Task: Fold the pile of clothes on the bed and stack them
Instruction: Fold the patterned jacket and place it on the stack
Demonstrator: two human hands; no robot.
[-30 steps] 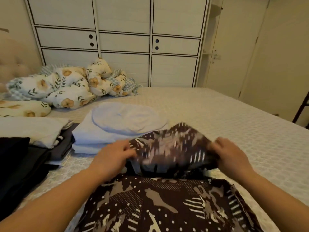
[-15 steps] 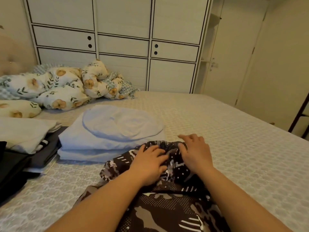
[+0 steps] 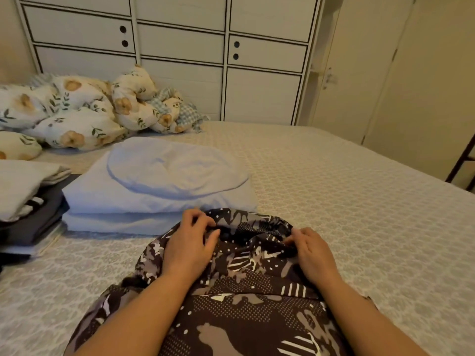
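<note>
Dark brown patterned cloth garment (image 3: pixel 244 299): on patterned beige bed (image 3: pixel 347 214), nearest the person. Left hand (image 3: pixel 191 244) fingers curled, pinching its folded far edge; right hand (image 3: pixel 312 249) likewise gripping the fabric.

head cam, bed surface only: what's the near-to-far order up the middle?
patterned brown garment → hands, left hand and right hand, on its far fold → folded light blue stack → floral duvet → white wardrobe
</note>
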